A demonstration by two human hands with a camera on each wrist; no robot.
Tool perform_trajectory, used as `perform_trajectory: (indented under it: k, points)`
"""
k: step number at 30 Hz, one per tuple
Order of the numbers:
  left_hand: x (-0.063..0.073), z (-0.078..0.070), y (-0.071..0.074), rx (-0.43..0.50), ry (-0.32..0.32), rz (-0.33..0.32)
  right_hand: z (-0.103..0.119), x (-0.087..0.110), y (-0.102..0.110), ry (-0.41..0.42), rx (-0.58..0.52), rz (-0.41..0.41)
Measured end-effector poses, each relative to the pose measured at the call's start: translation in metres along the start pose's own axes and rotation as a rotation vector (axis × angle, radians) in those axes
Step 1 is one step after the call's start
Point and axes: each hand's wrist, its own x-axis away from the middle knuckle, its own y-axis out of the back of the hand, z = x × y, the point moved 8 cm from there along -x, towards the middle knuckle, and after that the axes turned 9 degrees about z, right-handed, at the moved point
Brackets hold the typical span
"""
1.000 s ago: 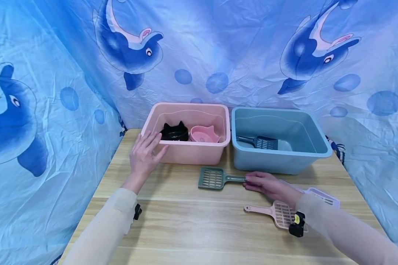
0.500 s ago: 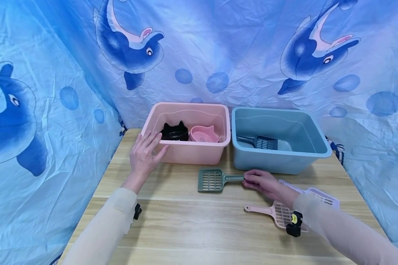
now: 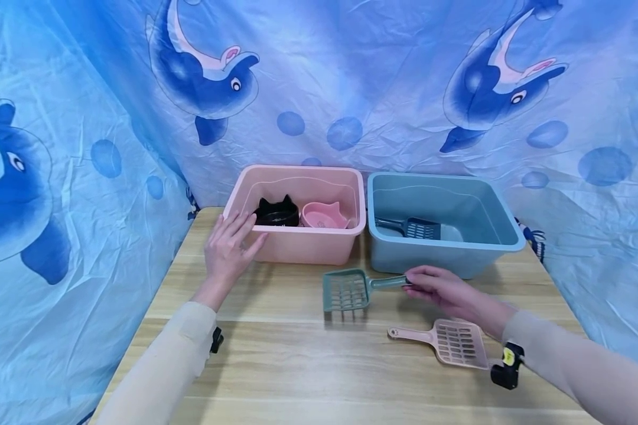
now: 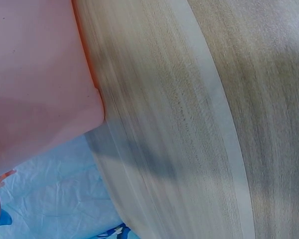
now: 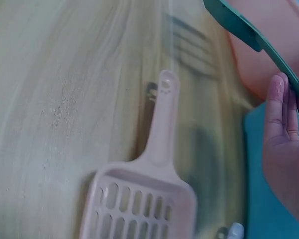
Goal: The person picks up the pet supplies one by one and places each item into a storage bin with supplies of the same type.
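A green litter scoop [image 3: 345,290] is held by the end of its handle between the thumb and fingers of my right hand [image 3: 446,289]. Its slotted head hangs just above the table, casting a shadow, as the right wrist view also shows with the scoop [image 5: 239,22]. My left hand [image 3: 228,248] rests with extended fingers on the front left rim of the pink bin [image 3: 303,247]. Inside that bin sit a black cat-eared bowl [image 3: 277,212] and a pink cat-eared bowl [image 3: 324,215]. A dark blue litter scoop [image 3: 422,228] lies in the blue bin [image 3: 430,257].
A pink litter scoop [image 3: 459,342] lies on the wooden table [image 3: 298,366] below my right hand. Only the tip of a lavender scoop [image 5: 235,231] shows in the right wrist view; my forearm hides it in the head view. A dolphin-print curtain [image 3: 319,77] hangs behind the bins.
The right hand has lifted the green scoop off the table and shifted slightly right with it. The left hand stays on the pink bin's rim.
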Motion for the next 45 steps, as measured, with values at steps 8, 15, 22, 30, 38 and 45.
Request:
perform_trajectory:
  k: [8,15,22,30,38,45]
  points:
    - [0.001,0.001,0.003,0.003,-0.003,-0.010,0.048,0.041,0.001,0.001,0.044,0.028]
    - [0.001,0.000,0.002,-0.006,-0.003,0.016,0.109,0.070,0.019,0.131,0.006,0.084]
    - [-0.002,-0.001,0.002,-0.004,-0.020,0.003,0.180,0.077,0.053,0.224,0.028,0.006]
    - [-0.001,-0.004,0.004,0.008,-0.037,-0.005,0.217,0.046,0.087,0.170,0.220,-0.168]
    - [0.002,-0.007,0.004,0.003,-0.028,-0.015,0.213,-0.005,0.110,0.095,0.440,-0.156]
    - [0.000,-0.007,0.006,0.004,-0.023,-0.024,0.203,-0.034,0.118,0.041,0.637,-0.114]
